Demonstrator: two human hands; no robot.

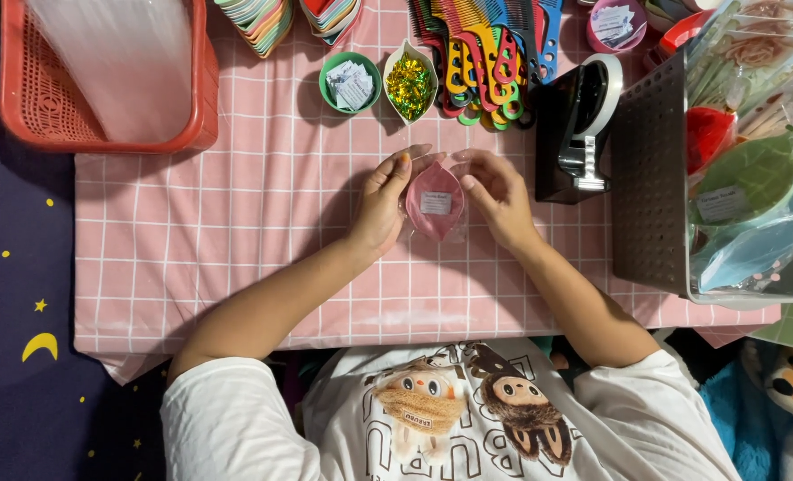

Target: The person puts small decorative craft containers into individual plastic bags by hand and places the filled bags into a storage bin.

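Both hands, left and right, hold a pink leaf-shaped dish; tape dispenser just beside.

red basket cut off at top, combs tops cropped, pink dish label too small

Pink leaf-shaped dish looks matt plastic inside glossy clear film; checked tablecloth smooth cloth; red basket glossy plastic.
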